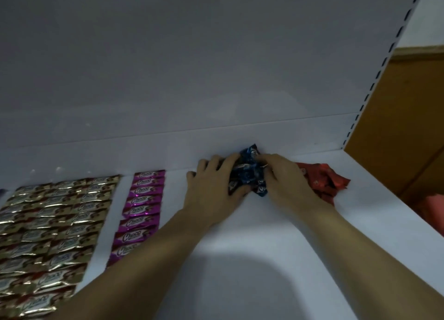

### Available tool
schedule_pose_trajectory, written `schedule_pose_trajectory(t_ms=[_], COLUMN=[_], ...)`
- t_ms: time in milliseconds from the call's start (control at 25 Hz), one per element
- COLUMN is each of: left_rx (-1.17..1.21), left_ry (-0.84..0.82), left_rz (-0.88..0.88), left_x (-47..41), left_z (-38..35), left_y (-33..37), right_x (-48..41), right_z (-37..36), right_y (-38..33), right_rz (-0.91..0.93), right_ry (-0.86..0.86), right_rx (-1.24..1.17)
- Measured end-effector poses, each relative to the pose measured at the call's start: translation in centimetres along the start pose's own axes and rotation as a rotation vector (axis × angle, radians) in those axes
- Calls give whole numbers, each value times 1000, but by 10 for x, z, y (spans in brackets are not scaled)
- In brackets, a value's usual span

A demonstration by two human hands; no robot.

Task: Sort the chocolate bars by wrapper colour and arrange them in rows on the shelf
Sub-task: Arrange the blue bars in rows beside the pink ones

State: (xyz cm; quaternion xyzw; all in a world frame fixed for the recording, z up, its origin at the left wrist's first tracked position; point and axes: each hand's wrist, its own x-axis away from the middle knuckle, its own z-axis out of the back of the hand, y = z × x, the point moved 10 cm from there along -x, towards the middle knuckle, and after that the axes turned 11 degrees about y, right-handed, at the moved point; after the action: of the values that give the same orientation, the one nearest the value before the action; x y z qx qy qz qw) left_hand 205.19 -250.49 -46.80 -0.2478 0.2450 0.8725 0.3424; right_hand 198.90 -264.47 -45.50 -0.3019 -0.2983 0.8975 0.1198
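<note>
White shelf point(264, 235) across the whole view, brown cardboard box point(396, 127) past its right end. At far left, gold bars point(48, 223) laid flat in three close columns. Just right of them, a single column of purple bars point(140, 206). Left hand point(211, 187) and right hand point(286, 182) close together near the back wall. Red bars point(329, 182) piled loose, touching the right hand's far side. Between the two hands, a small heap of blue bars point(247, 173), fingers of both curled round it.
</note>
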Motion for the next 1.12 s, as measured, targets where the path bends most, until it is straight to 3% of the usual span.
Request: schedule_pose_trajectory(t_ms=[160, 440, 640, 880, 960, 1040, 1120], left_rx=[146, 154, 371, 757, 874, 951, 984], left_ry=[108, 317, 342, 398, 343, 197, 41], left_rz=[73, 91, 375, 680, 722, 671, 584], left_x=[4, -10, -3, 4, 4, 1, -1], left_z=[13, 52, 66, 68, 64, 56, 47], left_y=[0, -13, -45, -65, -56, -40, -18], right_x=[-9, -10, -11, -3, 6, 14, 18], right_z=[-2, 3, 17, 37, 23, 2, -9], right_y=[10, 12, 18, -13, -33, -45, -44], right_rz=[-4, -45, -54, 56, 36, -114, -253], right_ry=[-55, -12, 103, 229, 107, -41, -53], right_rx=[-40, -130, -143, -332, -462, -657, -763])
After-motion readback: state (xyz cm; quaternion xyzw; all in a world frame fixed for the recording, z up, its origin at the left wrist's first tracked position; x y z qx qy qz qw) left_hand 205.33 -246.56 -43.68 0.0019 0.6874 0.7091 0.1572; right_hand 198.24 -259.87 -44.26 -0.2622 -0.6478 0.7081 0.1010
